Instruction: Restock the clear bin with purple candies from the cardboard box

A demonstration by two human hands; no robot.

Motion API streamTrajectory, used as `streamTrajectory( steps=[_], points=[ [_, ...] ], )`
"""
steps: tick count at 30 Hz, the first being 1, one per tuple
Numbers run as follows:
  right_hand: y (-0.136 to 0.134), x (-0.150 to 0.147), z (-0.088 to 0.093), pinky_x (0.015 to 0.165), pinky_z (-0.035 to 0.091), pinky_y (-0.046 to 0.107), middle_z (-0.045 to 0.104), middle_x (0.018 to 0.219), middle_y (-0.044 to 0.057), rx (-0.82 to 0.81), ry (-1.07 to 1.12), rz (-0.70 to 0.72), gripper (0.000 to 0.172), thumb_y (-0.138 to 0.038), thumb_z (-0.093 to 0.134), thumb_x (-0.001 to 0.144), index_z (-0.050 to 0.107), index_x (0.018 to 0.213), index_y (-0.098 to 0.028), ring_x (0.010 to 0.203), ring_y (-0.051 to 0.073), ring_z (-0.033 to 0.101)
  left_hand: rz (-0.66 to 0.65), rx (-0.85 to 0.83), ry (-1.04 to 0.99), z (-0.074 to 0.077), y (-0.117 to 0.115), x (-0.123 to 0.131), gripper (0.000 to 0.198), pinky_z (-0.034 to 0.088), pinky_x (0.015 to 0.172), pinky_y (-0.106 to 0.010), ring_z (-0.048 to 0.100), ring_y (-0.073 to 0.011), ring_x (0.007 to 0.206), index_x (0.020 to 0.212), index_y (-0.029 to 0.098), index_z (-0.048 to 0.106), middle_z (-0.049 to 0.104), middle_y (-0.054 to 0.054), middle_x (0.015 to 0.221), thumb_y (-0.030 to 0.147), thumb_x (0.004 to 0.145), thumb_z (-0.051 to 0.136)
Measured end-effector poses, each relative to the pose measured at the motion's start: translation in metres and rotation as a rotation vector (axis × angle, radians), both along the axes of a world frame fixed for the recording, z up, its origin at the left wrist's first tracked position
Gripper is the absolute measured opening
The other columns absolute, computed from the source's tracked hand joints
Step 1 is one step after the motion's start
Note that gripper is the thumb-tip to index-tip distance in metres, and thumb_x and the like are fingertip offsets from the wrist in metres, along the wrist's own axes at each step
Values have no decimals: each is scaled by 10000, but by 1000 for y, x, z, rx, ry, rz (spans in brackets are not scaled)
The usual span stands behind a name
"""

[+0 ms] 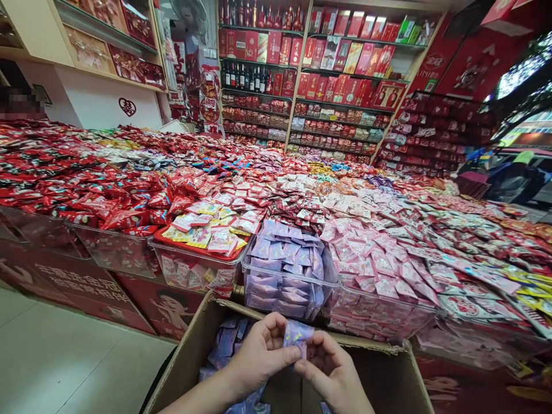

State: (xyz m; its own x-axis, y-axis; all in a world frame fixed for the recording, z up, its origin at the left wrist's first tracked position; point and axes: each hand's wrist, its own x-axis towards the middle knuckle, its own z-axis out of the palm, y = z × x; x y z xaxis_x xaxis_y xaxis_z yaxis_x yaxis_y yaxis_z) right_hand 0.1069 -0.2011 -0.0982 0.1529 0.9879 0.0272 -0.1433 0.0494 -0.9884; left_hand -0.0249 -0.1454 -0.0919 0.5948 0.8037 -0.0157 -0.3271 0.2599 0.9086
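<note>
My left hand [259, 351] and my right hand [330, 368] meet over an open cardboard box [388, 374] and both pinch one small purple candy packet [297, 332]. More purple packets [226, 342] lie inside the box at its left. Straight ahead stands a clear plastic bin [288, 282] filled with the same purple packets, just beyond my fingers.
A long sweet counter runs across the view: a red-rimmed bin of yellow and pink packets [202, 241], pink packets [379, 259] to the right, red packets [107, 195] to the left. Shelves of red boxes and bottles [323, 57] stand behind. Tiled floor [64, 356] lies at left.
</note>
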Motion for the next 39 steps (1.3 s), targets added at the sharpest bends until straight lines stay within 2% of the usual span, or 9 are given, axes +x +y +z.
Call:
streamTrajectory(
  steps=[3, 6, 8, 11, 14, 16, 20, 24, 39],
  points=[
    [-4, 0, -2, 547, 445, 220, 600, 641, 16, 41, -194, 13, 193, -319, 639, 653, 605, 772, -172, 577, 126, 534, -20, -24, 11, 3, -2, -1, 227, 420, 583, -184, 534, -74, 607, 733, 142, 515, 579, 32, 678, 205, 630, 707],
    [-7, 11, 11, 547, 457, 216, 625, 655, 29, 122, -406, -66, 167, -315, 607, 684, 622, 769, -172, 604, 148, 562, -1, 17, 37, 7, -1, -4, 239, 396, 483, -176, 523, -69, 509, 761, 147, 530, 566, 30, 650, 336, 676, 649],
    [-3, 23, 34, 579, 462, 220, 642, 729, 37, 222, -545, -158, 165, -302, 596, 695, 622, 811, -188, 655, 160, 577, 30, 46, 76, 6, 0, -6, 252, 390, 477, -181, 558, -86, 524, 812, 146, 539, 594, 0, 696, 376, 721, 588],
    [23, 40, 81, 661, 459, 255, 644, 834, 45, 378, -766, -229, 193, -283, 561, 728, 605, 901, -211, 729, 177, 580, 61, 45, 170, 0, 4, -5, 230, 370, 464, -176, 578, -95, 522, 812, 138, 530, 609, -16, 675, 353, 739, 567],
    [69, 43, 122, 671, 445, 289, 655, 853, 54, 405, -974, -115, 197, -288, 505, 764, 619, 902, -205, 752, 192, 578, 52, 57, 204, -9, 7, -4, 223, 392, 489, -195, 559, -90, 495, 801, 139, 526, 591, 0, 641, 343, 726, 572],
    [102, 35, 134, 671, 442, 282, 666, 851, 49, 370, -1052, 61, 203, -265, 493, 768, 634, 896, -196, 758, 186, 586, 32, 70, 208, -12, 8, -4, 215, 409, 513, -212, 555, -92, 500, 800, 140, 530, 590, 0, 649, 334, 718, 574],
    [145, 11, 128, 614, 433, 248, 682, 766, 53, 246, -1200, 364, 196, -206, 556, 704, 663, 858, -151, 685, 172, 598, -1, 84, 238, -10, 10, -7, 167, 396, 504, -212, 553, -90, 487, 791, 135, 538, 597, -3, 644, 281, 714, 567],
    [159, -2, 111, 554, 411, 226, 681, 703, 33, 205, -1261, 509, 179, -197, 595, 661, 671, 819, -159, 642, 161, 590, -16, 97, 264, -8, 11, -9, 125, 390, 504, -214, 549, -88, 469, 776, 136, 538, 595, 7, 631, 239, 709, 555],
    [159, 2, 99, 522, 404, 203, 663, 670, 19, 151, -1133, 602, 144, -227, 562, 667, 641, 758, -149, 596, 128, 567, -23, 143, 305, -13, 12, -9, 102, 395, 515, -207, 557, -92, 492, 797, 144, 555, 606, 6, 653, 211, 731, 514]
  ],
)
